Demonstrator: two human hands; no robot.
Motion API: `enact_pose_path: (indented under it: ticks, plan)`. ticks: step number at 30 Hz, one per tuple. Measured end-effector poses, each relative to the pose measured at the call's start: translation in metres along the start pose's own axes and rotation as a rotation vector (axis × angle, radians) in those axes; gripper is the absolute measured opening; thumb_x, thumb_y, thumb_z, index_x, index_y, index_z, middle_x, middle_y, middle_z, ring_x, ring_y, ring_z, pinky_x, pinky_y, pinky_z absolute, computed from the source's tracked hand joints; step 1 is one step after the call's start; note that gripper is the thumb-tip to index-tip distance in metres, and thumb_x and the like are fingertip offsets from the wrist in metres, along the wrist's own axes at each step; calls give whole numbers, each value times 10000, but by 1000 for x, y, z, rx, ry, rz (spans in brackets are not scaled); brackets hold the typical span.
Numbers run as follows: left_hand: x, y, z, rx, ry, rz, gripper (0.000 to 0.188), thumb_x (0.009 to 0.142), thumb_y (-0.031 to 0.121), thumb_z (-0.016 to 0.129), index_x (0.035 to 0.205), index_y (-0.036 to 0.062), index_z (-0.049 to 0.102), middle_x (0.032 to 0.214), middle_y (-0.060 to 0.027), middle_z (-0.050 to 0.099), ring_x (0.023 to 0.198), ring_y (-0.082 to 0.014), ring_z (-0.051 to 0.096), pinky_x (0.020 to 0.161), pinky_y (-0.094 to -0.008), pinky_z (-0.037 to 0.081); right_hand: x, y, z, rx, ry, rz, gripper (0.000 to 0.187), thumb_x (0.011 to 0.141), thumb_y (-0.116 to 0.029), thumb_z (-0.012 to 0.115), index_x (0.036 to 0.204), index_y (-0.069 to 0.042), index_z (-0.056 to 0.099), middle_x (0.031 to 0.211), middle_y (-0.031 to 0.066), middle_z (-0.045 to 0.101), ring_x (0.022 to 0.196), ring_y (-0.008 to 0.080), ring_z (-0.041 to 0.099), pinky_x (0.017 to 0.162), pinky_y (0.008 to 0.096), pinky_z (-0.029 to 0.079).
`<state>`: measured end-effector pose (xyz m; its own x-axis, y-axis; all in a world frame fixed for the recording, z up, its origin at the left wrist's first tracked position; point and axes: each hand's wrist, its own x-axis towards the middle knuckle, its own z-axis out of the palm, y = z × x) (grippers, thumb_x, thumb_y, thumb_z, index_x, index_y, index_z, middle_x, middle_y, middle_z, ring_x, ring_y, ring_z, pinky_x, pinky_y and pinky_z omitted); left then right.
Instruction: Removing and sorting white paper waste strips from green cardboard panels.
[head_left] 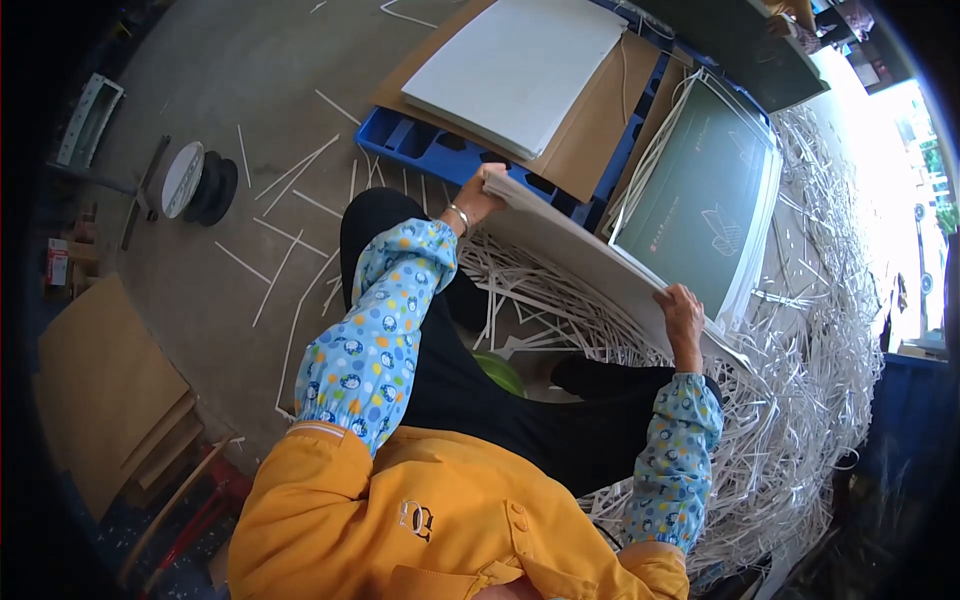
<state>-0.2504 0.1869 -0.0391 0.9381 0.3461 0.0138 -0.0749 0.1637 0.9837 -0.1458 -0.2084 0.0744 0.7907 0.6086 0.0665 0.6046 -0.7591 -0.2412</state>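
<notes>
A long pale stack of paper or card sheets (585,258) is tilted up on edge between my two hands. My left hand (482,196) is closed around its upper left corner. Toward the other end, my right hand (682,315) grips the top edge. Just beyond my right hand lies a pile of green printed sheets (700,180) with white borders. A stack of white sheets (515,70) rests on brown cardboard (585,150) past my left hand. The lower edge of the held stack is partly hidden behind my legs and paper strips.
The cardboard lies on a blue pallet (425,145). A large heap of white paper strips (800,430) spreads at the right and under the held stack. Loose strips lie on the grey floor (300,60). A black-and-white spool (200,180) and brown boards (105,390) are at the left.
</notes>
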Motion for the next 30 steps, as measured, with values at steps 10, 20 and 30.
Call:
enact_pose_path:
  ticks: [10, 20, 30]
  plan:
    - [-28, 11, 24, 287, -117, 50, 406, 665, 33, 638, 1020, 89, 449, 899, -26, 539, 884, -111, 492, 784, -257, 414, 0, -12, -2, -132, 46, -65, 259, 728, -312, 607, 675, -90, 484, 720, 59, 514, 748, 262, 514, 652, 366, 385]
    - [-37, 14, 26, 326, -167, -113, 257, 721, 25, 603, 964, 68, 530, 925, -33, 559, 855, -151, 518, 765, -277, 408, -1, -21, -4, -125, 65, -108, 301, 703, -332, 630, 658, -79, 471, 714, 64, 528, 757, 258, 527, 636, 383, 396]
    - [-36, -9, 34, -682, 1, -393, 187, 803, 101, 519, 982, 53, 492, 855, -106, 565, 814, -190, 535, 748, -292, 406, -2, -31, 17, -68, 84, -73, 325, 728, -381, 605, 693, -83, 480, 712, 78, 533, 726, 280, 529, 625, 382, 392]
